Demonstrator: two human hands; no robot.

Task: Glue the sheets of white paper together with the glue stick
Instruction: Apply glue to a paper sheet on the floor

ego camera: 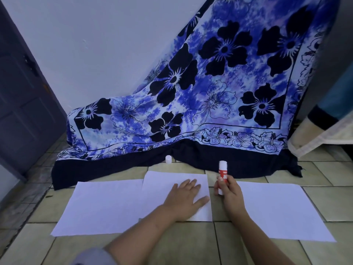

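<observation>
Sleeve (91, 257) nearest; my left hand (186, 196) lies flat on the middle sheet (162, 186) of 3, right hand (228, 190) grips the uncapped glue stick (223, 172) upright beside it. Next, I judge: glue its right edge.

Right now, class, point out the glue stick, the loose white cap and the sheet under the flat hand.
glue stick (223, 172), head view, on its red label.
white cap (168, 159), head view, on its side wall.
middle sheet (156, 188), head view, on bare paper near its left edge.
</observation>
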